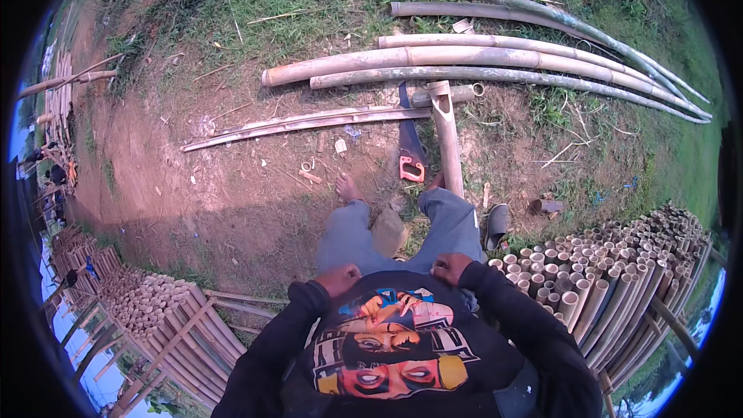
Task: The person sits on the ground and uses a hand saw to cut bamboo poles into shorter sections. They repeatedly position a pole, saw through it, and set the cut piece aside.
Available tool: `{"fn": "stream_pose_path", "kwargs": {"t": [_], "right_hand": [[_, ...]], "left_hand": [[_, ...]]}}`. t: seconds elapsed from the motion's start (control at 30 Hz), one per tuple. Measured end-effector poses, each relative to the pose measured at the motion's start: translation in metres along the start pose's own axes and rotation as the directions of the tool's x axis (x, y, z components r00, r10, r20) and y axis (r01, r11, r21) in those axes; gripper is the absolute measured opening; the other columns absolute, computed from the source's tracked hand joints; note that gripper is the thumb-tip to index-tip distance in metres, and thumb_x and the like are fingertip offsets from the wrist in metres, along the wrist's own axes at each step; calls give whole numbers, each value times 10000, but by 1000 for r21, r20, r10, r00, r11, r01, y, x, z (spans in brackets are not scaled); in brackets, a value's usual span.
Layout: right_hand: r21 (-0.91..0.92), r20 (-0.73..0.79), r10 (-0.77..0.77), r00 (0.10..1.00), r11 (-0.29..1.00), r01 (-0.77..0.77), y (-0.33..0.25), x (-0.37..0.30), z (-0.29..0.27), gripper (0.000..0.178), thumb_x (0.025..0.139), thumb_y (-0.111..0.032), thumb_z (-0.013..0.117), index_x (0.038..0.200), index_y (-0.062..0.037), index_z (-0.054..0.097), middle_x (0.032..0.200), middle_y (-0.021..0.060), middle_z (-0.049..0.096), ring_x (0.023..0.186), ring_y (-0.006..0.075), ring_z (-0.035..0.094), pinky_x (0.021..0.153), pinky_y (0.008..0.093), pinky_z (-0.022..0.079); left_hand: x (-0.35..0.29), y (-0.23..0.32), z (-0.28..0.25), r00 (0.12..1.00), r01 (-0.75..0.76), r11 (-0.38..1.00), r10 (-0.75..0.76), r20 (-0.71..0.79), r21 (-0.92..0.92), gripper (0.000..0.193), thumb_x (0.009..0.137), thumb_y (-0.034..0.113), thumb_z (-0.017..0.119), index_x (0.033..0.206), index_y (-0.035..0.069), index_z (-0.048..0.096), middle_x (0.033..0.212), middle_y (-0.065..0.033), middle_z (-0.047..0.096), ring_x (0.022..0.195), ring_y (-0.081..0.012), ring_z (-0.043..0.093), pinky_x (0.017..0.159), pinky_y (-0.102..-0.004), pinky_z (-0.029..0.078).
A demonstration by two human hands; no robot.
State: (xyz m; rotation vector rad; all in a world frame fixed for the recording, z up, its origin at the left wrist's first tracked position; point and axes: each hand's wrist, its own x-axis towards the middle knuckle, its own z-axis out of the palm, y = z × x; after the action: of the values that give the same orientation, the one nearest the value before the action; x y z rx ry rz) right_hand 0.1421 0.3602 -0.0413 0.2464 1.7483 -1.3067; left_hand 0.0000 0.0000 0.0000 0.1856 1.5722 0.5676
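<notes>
My left hand (338,280) is closed at the left corner of the black printed shirt (387,340), by my left thigh. Across from it, my right hand (450,267) is curled at the right corner, and the hem stretches between the two; the fingertips are partly hidden. Beyond my knees a hand saw (412,169) with an orange handle lies on the ground, its dark blade pointing away. A thick bamboo piece (446,139) with a cut opening at its far end extends from my right foot. It meets a short bamboo tube (463,94) lying crosswise.
Long bamboo poles (495,57) lie across the far right, and split bamboo strips (294,121) lie left of the saw. Bundles of cut bamboo (580,271) stand at right, with another stack (155,302) at left. A grey slipper (498,224) and a stone (389,233) are near my legs.
</notes>
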Motion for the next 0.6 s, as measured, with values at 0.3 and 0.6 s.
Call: {"fn": "stream_pose_path", "kwargs": {"t": [0.3, 0.6], "right_hand": [[-375, -498, -57, 865, 914, -156, 152, 293, -139, 297, 933, -243, 638, 1165, -58, 623, 1092, 221, 674, 952, 417, 689, 861, 488, 556], [-395, -887, -334, 318, 907, -149, 219, 455, -241, 365, 938, -277, 641, 1256, -101, 668, 1186, 188, 674, 950, 323, 714, 881, 432, 561]], "left_hand": [[256, -119, -185, 725, -103, 992, 21, -688, -78, 315, 944, 257, 712, 1162, 39, 648, 796, -76, 674, 685, -146, 642, 644, -326, 524], [454, -153, -311, 787, -11, 901, 275, -552, 433, 375, 943, 304, 658, 1229, 63, 642, 923, -68, 684, 836, -192, 663, 791, -331, 521]]}}
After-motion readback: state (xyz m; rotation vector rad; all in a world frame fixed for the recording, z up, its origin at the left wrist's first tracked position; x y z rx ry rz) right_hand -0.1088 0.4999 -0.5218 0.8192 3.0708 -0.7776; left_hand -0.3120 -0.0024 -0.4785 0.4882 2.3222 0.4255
